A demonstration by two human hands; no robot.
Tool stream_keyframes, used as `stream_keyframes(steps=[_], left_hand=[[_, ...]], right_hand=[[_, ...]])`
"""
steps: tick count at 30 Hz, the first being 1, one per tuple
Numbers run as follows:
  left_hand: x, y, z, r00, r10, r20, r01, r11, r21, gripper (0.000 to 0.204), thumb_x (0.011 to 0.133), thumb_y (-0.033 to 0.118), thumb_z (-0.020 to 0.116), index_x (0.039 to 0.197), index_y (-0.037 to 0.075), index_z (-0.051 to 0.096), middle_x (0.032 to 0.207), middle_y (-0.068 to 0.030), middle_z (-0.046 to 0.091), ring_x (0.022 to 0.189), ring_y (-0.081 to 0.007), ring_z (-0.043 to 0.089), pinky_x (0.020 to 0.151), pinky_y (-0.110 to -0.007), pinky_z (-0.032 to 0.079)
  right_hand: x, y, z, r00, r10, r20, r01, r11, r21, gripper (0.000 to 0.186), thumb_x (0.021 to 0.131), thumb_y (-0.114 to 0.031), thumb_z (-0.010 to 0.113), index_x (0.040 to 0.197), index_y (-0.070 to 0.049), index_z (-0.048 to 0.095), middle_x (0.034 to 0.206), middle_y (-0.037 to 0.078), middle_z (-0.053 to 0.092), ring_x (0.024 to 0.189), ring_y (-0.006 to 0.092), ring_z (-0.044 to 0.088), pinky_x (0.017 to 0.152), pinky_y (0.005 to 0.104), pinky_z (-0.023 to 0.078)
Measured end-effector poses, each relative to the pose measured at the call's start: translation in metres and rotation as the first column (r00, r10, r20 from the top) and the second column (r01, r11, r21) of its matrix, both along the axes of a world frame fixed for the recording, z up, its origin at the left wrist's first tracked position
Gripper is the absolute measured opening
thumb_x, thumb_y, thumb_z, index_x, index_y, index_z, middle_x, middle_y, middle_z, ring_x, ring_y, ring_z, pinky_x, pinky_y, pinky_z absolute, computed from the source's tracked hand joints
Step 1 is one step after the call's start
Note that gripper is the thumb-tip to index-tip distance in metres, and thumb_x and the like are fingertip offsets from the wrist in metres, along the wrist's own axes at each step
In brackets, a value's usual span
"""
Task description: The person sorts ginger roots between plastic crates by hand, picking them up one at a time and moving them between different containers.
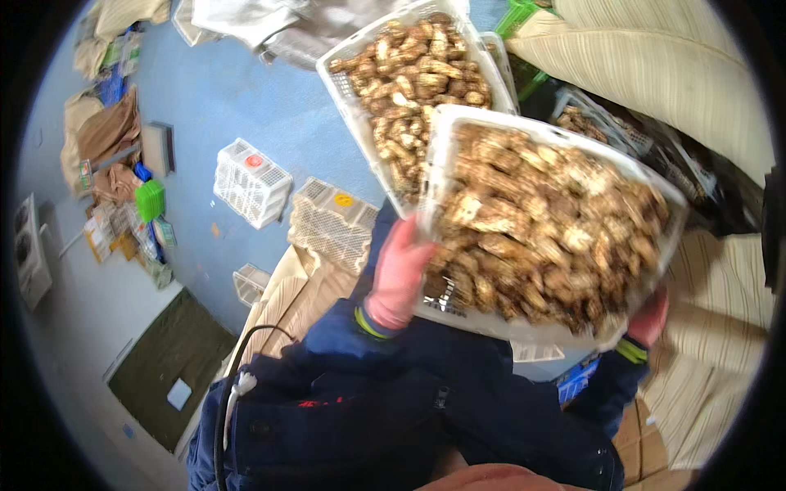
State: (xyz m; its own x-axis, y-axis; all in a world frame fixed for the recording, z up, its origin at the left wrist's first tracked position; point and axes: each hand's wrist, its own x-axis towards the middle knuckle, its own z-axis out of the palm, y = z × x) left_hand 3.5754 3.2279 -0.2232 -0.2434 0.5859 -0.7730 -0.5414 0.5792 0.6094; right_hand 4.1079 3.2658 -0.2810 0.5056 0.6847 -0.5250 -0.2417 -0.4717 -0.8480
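A white plastic crate (508,329) heaped with brown and cream mushrooms (548,229) is tilted in front of my body. My left hand (397,274) grips its left side, thumb on the rim and the other fingers mostly hidden. At the lower right corner is my right hand (649,317), largely covered by the crate, with its fingers out of sight. Just beyond, a second white crate (354,123), also full of mushrooms, is partly overlapped by the held one. The picture is somewhat blurred by motion.
Two empty-looking perforated crates, one white (252,184) and one cream (332,221), lie on the blue floor (196,82) to the left. Striped cloth (639,41) drapes over the right side, near dark crates (630,135). Grey sheeting (303,37) lies at the far side.
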Motion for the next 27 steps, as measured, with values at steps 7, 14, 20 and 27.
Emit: stream_keyframes(steps=[7,14,20,27], left_hand=[[-0.140,0.002,-0.024,0.972,0.221,-0.082,-0.209,0.970,0.127,0.047,0.084,0.001,0.046,0.131,-0.002,0.043,0.114,-0.0099,0.057,0.100,-0.0198,0.057,0.088,-0.029,0.047],[-0.213,0.010,-0.086,0.958,0.261,-0.115,-0.240,0.956,0.167,0.041,0.085,0.006,0.054,0.126,-0.001,0.048,0.107,-0.0085,0.059,0.094,-0.0178,0.057,0.082,-0.026,0.046],[-0.215,0.020,-0.083,0.908,0.391,-0.152,-0.375,0.919,0.122,0.037,0.088,0.016,0.060,0.122,0.004,0.052,0.102,-0.0024,0.060,0.092,-0.0119,0.054,0.079,-0.025,0.044],[-0.227,-0.012,-0.083,0.872,0.481,-0.097,-0.477,0.877,0.062,0.037,0.089,0.023,0.062,0.122,0.008,0.053,0.105,-0.0016,0.058,0.093,-0.0103,0.052,0.080,-0.024,0.040]], right_hand=[[-0.257,0.148,0.030,0.764,0.642,0.062,-0.638,0.738,0.218,0.028,0.093,-0.015,0.046,0.110,0.003,0.058,0.104,0.011,0.063,0.089,0.0145,0.060,0.078,0.0255,0.047],[-0.320,0.220,-0.041,0.841,0.523,-0.137,-0.501,0.849,0.168,0.027,0.093,-0.015,0.054,0.112,0.003,0.058,0.108,0.010,0.063,0.099,0.0154,0.059,0.088,0.0260,0.046],[-0.340,0.215,-0.044,0.689,0.641,0.337,-0.678,0.735,-0.011,0.029,0.088,-0.010,0.058,0.115,0.001,0.059,0.108,0.010,0.064,0.098,0.0190,0.060,0.087,0.0281,0.046],[-0.433,0.162,-0.001,0.217,0.811,0.544,-0.944,0.317,-0.096,0.035,0.085,-0.011,0.062,0.119,-0.008,0.059,0.117,0.013,0.057,0.108,0.0267,0.056,0.088,0.0315,0.046]])
